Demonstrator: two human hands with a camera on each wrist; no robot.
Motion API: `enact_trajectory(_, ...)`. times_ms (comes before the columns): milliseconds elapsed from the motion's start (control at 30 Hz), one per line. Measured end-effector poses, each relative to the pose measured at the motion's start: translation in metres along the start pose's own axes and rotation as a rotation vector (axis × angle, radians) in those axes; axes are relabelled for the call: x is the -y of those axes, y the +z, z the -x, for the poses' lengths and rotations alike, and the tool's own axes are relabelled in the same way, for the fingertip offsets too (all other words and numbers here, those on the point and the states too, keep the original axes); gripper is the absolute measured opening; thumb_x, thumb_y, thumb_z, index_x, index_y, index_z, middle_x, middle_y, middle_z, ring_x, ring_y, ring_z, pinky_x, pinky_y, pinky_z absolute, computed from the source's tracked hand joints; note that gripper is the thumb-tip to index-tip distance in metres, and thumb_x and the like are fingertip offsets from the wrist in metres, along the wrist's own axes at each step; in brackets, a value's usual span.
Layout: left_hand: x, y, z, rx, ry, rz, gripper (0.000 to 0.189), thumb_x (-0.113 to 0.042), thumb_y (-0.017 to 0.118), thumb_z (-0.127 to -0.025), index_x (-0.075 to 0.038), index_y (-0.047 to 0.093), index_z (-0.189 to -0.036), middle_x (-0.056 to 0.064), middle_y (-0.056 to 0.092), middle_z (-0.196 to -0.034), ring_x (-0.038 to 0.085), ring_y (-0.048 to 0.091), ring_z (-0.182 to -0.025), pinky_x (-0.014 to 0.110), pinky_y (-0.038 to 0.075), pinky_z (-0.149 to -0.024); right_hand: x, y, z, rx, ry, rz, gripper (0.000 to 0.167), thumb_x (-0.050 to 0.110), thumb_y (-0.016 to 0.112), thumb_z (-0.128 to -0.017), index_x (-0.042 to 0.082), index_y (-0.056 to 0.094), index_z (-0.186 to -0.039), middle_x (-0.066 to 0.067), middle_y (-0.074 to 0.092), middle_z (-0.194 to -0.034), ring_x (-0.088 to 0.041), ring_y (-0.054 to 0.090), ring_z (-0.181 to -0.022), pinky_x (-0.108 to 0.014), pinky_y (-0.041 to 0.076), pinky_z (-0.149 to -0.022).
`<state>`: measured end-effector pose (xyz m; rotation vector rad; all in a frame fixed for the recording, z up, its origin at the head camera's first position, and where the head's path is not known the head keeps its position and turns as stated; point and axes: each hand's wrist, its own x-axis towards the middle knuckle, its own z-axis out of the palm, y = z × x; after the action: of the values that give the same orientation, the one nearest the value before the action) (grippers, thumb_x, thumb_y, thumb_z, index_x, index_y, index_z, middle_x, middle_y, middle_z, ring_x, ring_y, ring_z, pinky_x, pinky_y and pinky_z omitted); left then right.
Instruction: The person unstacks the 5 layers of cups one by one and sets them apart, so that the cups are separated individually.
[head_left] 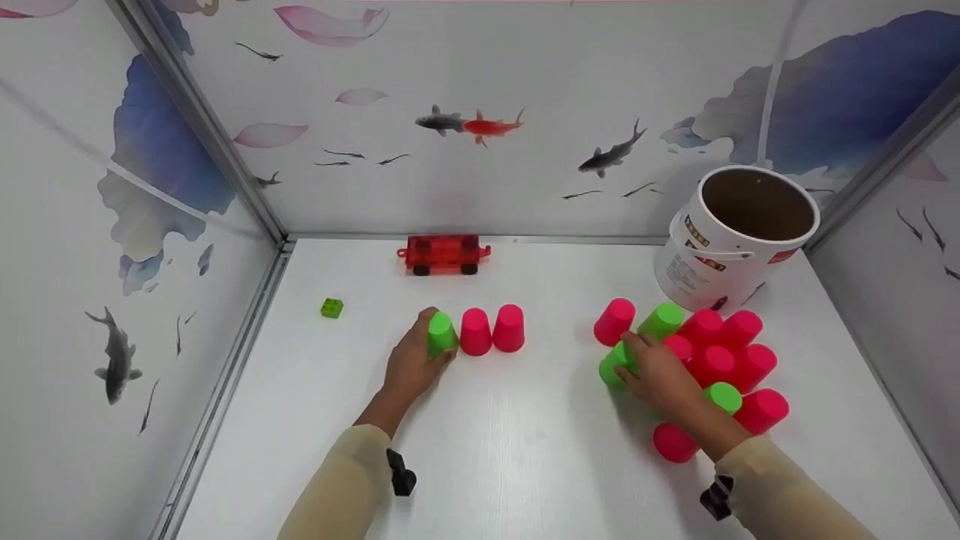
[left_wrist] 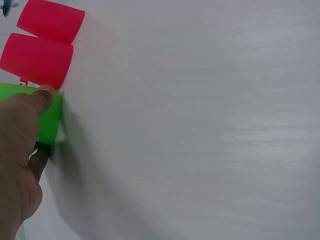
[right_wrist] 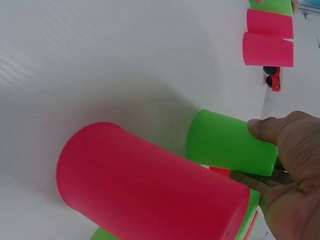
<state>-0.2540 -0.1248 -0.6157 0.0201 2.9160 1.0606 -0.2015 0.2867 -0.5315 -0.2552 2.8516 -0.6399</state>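
My left hand (head_left: 415, 364) grips an upside-down green cup (head_left: 442, 334), with the thumb on its near side. Two pink cups, a closer one (head_left: 475, 332) and a farther one (head_left: 509, 328), stand upside down in a row to the right of it. In the left wrist view the green cup (left_wrist: 50, 120) stands on the white surface beside the pink ones. On the right, my right hand (head_left: 664, 375) holds another green cup (head_left: 615, 367) between thumb and fingers, at the left edge of a cluster of cups. In the right wrist view a large pink cup (right_wrist: 150, 185) sits close to the camera.
Around the right hand stand several pink cups (head_left: 712, 365) and more green cups (head_left: 662, 321). A white bucket (head_left: 694, 274) is behind them at the back right. By the back wall sits a red toy wagon (head_left: 444, 254); a small green block (head_left: 331, 307) lies at left.
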Motion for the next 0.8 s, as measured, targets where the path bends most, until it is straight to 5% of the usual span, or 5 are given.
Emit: enact_trajectory(800, -0.0015, -0.0026, 0.0012, 0.005, 0.018, 0.014, 0.080, -0.022, 0.085, -0.099, -0.026, 0.035, -0.161, 0.013, 0.065, -0.149, 0.033, 0.063, -0.137, 0.055, 0.054, -0.120, 0.0038, 0.0022, -0.0008, 0.059, 0.045, 0.027, 0.081, 0.016, 0.079, -0.103, 0.000, 0.037, -0.170, -0.033, 0.046, -0.165, -0.056, 0.054, -0.147, -0.061, 0.062, -0.105)
